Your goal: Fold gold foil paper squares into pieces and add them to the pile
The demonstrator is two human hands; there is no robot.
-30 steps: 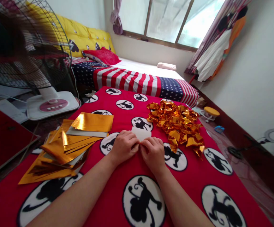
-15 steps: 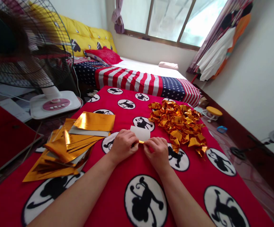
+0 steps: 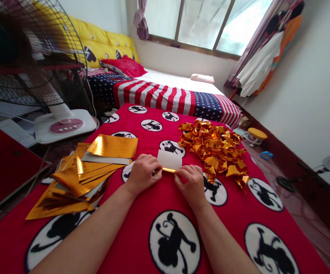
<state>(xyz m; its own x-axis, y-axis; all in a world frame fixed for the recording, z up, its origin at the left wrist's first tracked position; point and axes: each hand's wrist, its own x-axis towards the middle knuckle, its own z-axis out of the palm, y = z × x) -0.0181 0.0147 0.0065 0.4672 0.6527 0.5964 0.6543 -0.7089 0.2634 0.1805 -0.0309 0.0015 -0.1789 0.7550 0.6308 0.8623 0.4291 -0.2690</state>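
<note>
A sheet of gold foil paper [image 3: 170,160] lies white side up at the middle of the cloth, its near edge turned over into a narrow gold strip. My left hand [image 3: 144,172] pinches the left end of that strip, and my right hand [image 3: 191,184] pinches the right end. Left of my hands is a fanned stack of gold foil sheets [image 3: 96,167], some with their pale backs showing. A heap of folded gold foil pieces [image 3: 214,148] spreads on the right, beyond my right hand.
The red cloth [image 3: 125,243] with monkey prints covers the surface under my hands. A fan [image 3: 65,125] with blurred blades stands at the left, near a dark red panel [image 3: 8,167]. Behind is a bed [image 3: 165,97]; a yellow stool [image 3: 257,133] stands on the floor at right.
My left hand has shifted slightly left and my right hand slightly right along the folded edge. More of the gold strip shows between them.
</note>
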